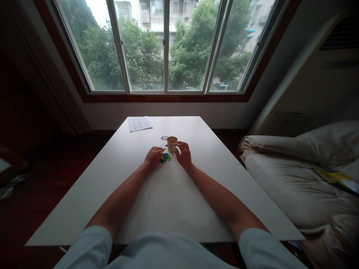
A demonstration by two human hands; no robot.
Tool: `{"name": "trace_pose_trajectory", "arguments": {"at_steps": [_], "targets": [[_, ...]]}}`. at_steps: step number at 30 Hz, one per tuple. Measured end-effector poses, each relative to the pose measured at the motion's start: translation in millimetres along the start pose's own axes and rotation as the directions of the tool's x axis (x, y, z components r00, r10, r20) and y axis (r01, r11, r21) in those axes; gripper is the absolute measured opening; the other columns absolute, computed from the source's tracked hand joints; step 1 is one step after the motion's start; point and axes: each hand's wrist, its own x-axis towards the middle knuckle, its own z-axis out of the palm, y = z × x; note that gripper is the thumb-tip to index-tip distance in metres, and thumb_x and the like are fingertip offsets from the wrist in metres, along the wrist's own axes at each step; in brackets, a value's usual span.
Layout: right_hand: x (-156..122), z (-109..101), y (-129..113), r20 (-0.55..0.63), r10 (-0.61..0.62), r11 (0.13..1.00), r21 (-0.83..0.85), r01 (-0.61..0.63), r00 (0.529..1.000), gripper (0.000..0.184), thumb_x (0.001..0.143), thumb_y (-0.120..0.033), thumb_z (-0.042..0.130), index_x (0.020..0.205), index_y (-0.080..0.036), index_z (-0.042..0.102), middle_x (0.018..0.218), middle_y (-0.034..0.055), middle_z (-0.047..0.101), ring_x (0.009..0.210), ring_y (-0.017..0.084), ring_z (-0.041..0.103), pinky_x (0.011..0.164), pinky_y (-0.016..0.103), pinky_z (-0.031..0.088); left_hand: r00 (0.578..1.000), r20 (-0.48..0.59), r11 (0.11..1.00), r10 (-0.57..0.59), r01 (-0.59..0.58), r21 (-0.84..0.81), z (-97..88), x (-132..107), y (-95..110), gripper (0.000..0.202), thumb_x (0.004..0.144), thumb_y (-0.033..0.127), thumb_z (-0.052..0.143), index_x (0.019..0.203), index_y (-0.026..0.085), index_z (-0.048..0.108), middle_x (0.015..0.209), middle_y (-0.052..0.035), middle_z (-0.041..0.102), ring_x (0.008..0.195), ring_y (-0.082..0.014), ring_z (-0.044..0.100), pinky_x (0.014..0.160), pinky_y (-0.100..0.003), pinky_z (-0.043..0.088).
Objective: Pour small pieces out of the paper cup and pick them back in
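Note:
A small tan paper cup (172, 145) stands on the white table (174, 201). My right hand (183, 154) is at the cup's right side, with its fingers and thumb curved against the wall. Just in front of the cup lies a little pile of green, blue, yellow and dark bead-like pieces (166, 158). My left hand (153, 156) rests at the left of this pile, its fingers drawn together and their tips by the pieces. What those fingertips pinch, if anything, is too small to tell.
Behind the cup sits a small round clear item with dark marks (164, 138). Printed sheets (140, 123) lie at the table's far left. A cushioned seat (291, 179) is to the right, and a window (165, 48) is beyond the table.

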Motion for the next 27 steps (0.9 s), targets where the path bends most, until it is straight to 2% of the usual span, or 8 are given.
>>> {"name": "trace_pose_trajectory", "arguments": {"at_steps": [4, 7, 11, 19, 27], "targets": [[-3, 3, -1, 0.085, 0.000, 1.000, 0.006, -0.001, 0.996, 0.018, 0.095, -0.021, 0.050, 0.099, -0.023, 0.068, 0.100, 0.0071, 0.065, 0.099, 0.023, 0.058, 0.090, 0.039, 0.050, 0.999, -0.029, 0.998, 0.028, -0.030, -0.055, -3.5, 1, 9, 0.028, 0.093, 0.021, 0.051, 0.108, 0.024, 0.074, 0.115, -0.0037, 0.071, 0.109, -0.0199, 0.061, 0.100, -0.037, 0.050], [-5, 7, 0, 0.158, -0.017, 1.000, 0.004, 0.017, 0.987, 0.015, 0.093, -0.020, 0.054, 0.095, -0.023, 0.069, 0.094, 0.0058, 0.066, 0.094, 0.022, 0.058, 0.085, 0.036, 0.051, 0.999, -0.043, 0.997, 0.026, -0.029, -0.068, -7.0, 1, 14, 0.026, 0.093, 0.021, 0.052, 0.106, 0.025, 0.074, 0.113, -0.0032, 0.072, 0.106, -0.0193, 0.063, 0.098, -0.036, 0.051], [-6, 8, 2, 0.221, -0.073, 0.997, 0.014, 0.071, 0.973, 0.015, 0.092, -0.021, 0.058, 0.095, -0.024, 0.072, 0.101, 0.0057, 0.067, 0.101, 0.022, 0.058, 0.090, 0.036, 0.051, 0.998, -0.048, 0.998, 0.045, -0.047, -0.046, -11.7, 1, 20, 0.026, 0.093, 0.021, 0.053, 0.106, 0.025, 0.074, 0.114, -0.0039, 0.072, 0.106, -0.0196, 0.064, 0.097, -0.037, 0.051], [-8, 7, -1, 0.303, -0.145, 0.989, 0.005, 0.150, 0.942, 0.023, 0.093, -0.021, 0.058, 0.110, -0.027, 0.073, 0.121, 0.0054, 0.066, 0.116, 0.023, 0.057, 0.100, 0.040, 0.050, 0.989, -0.027, 0.989, 0.144, -0.143, 0.037, -14.9, 1, 27, 0.026, 0.094, 0.021, 0.052, 0.109, 0.025, 0.073, 0.117, -0.0047, 0.071, 0.103, -0.0205, 0.065, 0.095, -0.039, 0.050], [-6, 3, -5, 0.330, -0.152, 0.987, 0.009, 0.158, 0.932, 0.023, 0.094, -0.021, 0.058, 0.110, -0.026, 0.073, 0.116, 0.0060, 0.069, 0.110, 0.021, 0.062, 0.098, 0.038, 0.051, 0.986, -0.037, 0.987, 0.163, -0.162, 0.010, -17.0, 0, 30, 0.026, 0.094, 0.022, 0.052, 0.109, 0.025, 0.073, 0.116, -0.0049, 0.071, 0.104, -0.0206, 0.065, 0.095, -0.039, 0.050]]}}
